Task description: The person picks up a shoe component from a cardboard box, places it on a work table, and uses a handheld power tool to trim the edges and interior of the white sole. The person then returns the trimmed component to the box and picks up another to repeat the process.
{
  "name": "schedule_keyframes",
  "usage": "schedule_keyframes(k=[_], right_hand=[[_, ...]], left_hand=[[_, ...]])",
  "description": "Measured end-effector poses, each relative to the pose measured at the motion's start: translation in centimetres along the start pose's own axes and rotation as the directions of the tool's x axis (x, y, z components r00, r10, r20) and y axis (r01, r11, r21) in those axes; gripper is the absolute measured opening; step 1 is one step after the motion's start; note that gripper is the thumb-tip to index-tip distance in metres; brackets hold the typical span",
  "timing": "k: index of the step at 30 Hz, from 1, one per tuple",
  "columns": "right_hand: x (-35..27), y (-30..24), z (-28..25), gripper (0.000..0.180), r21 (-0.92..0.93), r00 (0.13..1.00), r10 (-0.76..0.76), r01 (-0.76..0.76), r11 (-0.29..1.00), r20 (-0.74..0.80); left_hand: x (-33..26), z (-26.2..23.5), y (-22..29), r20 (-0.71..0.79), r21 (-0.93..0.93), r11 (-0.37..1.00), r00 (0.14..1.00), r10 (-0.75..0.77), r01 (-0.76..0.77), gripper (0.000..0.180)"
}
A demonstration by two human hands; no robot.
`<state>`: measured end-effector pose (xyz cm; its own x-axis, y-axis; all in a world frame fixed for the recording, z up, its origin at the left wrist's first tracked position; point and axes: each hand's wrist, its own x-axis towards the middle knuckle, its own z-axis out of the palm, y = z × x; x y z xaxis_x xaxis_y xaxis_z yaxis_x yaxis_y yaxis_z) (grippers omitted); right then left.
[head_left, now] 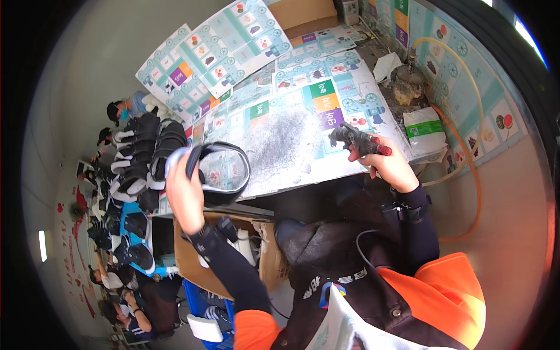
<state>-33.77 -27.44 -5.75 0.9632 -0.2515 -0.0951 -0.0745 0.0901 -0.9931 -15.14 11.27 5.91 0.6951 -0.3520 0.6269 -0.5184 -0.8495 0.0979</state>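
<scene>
My left hand [185, 195] is closed on a black, looped shoe piece [236, 153] with a grey inner edge. It hangs at the table's left front corner, and printed sheet shows through its opening. A pale, blurred part sits by my fingers. In my right hand [394, 166], above the table's right front edge, is a black, grime-caked hand tool [356, 139] with red parts, shaped like a spray gun. Its nose points left, apart from the shoe piece. Beneath both hands lies the table [315, 157], covered in printed sheets with a dark, speckled stain in the middle.
Rows of black-and-white shoes [137, 154] stand to the left. Below the table edge is a cardboard box [186, 256], with a blue crate [201, 297] beside it. An orange hose [479, 198] and a yellowish hose [481, 87] curve at the right. Several people sit far left.
</scene>
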Motion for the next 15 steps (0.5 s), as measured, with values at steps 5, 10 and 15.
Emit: schedule_keyframes(k=[5,10,15], right_hand=[[1.1,-1.7,2.1,0.024,-0.072,0.998,-0.043,0.047,0.996,0.052],[2.6,-3.1,5.0,0.019,-0.337,0.991,-0.099,0.123,0.933,0.088],[5.5,-1.9,7.3,0.018,-0.560,0.968,-0.239,0.241,0.793,0.078]], left_hand=[[7.3,10.2,6.3,0.270,0.134,0.886,0.877,0.398,-0.443,0.017],[9.2,15.7,8.9,0.431,0.004,0.901,0.814,0.390,-0.434,0.026],[10.2,16.9,9.4,0.420,0.002,0.900,0.817,0.394,-0.435,0.026]])
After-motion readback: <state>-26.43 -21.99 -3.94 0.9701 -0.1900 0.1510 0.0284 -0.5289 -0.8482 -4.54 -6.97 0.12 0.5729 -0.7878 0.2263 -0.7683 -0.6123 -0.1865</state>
